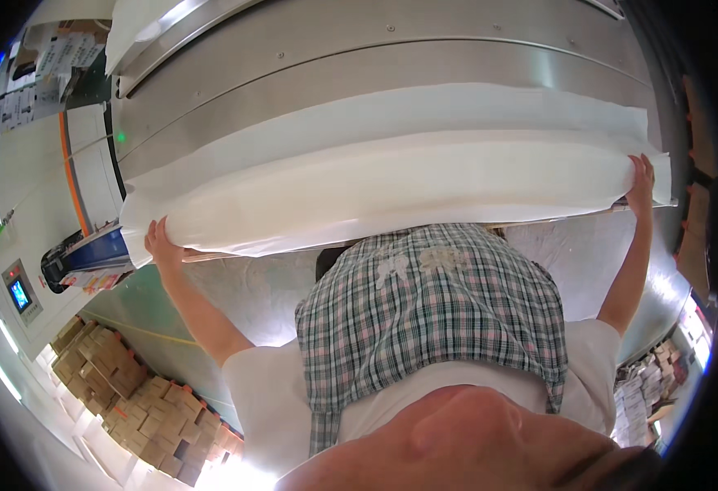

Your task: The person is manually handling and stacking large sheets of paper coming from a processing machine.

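Note:
A wide white sheet (391,176), smooth and thin like paper or film, spans the front of a metal machine. Its near part bulges in a rounded fold, while a flatter layer shows behind it. At the sheet's left end, my left hand (165,243) is closed on the near edge, fingers over the top. My right hand (641,184) grips the opposite end the same way, arm stretched out. Both thumbs are only partly visible. Whether a roll lies inside the fold cannot be seen.
Beyond the sheet stretches the machine's metal bed (334,78). A control cabinet (40,188) with a small lit screen (20,293) stands on the left, beside a dark-blue bundle (97,255). Cardboard boxes (150,421) are stacked at lower left. A checked apron (432,303) covers my front.

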The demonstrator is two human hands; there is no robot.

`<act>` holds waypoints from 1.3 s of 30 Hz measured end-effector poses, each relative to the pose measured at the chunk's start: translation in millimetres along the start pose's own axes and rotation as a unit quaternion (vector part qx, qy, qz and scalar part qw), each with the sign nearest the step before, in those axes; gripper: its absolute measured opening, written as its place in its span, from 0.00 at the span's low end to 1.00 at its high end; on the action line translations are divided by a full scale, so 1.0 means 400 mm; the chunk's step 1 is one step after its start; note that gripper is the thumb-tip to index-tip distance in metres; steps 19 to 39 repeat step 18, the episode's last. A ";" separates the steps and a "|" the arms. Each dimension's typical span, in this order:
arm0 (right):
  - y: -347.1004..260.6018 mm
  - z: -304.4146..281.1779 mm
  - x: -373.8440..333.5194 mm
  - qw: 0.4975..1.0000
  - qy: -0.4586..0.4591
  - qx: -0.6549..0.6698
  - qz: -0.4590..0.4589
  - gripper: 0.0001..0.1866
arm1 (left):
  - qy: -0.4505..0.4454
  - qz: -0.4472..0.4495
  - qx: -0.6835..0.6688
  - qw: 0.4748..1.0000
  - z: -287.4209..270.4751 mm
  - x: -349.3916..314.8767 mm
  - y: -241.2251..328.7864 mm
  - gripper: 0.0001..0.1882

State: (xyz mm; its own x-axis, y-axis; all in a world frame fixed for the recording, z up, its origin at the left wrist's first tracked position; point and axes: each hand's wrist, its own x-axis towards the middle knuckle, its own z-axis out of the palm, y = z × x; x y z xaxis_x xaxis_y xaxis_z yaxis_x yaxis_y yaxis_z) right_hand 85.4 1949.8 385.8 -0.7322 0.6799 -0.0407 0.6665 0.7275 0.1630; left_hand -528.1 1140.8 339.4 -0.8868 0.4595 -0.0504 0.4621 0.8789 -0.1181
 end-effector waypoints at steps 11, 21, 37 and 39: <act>0.110 0.075 0.211 0.932 -0.361 -0.002 0.014 0.43 | -0.394 -0.024 0.018 0.919 -0.041 0.284 0.010 0.32; -0.004 0.096 0.420 0.775 -0.602 -0.190 0.030 0.52 | -0.315 -0.048 -0.111 0.941 0.102 0.392 0.030 0.18; -0.004 0.096 0.420 0.775 -0.602 -0.190 0.030 0.52 | -0.315 -0.048 -0.111 0.941 0.102 0.392 0.030 0.18; -0.004 0.096 0.420 0.775 -0.602 -0.190 0.030 0.52 | -0.315 -0.048 -0.111 0.941 0.102 0.392 0.030 0.18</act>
